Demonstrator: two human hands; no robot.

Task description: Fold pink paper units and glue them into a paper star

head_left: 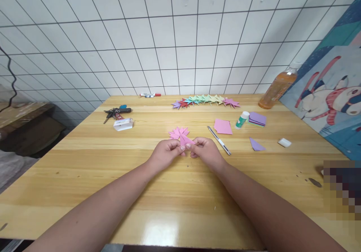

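A small folded piece of pink paper is pinched between both hands over the middle of the table. My left hand grips its lower left edge, with thumb and fingers closed. On the other side, my right hand has the right corner between thumb and fingers. Just behind lie several pointed pink paper pieces, partly covered by the held one. A utility knife rests slantwise to the right of my right hand, near a stack of pink paper squares.
Along the back lies a row of colourful folded paper stars. Rightward are a glue stick, purple paper sheets, a purple triangle, an eraser and a bottle. Leftward are keys, a small white box and a marker.
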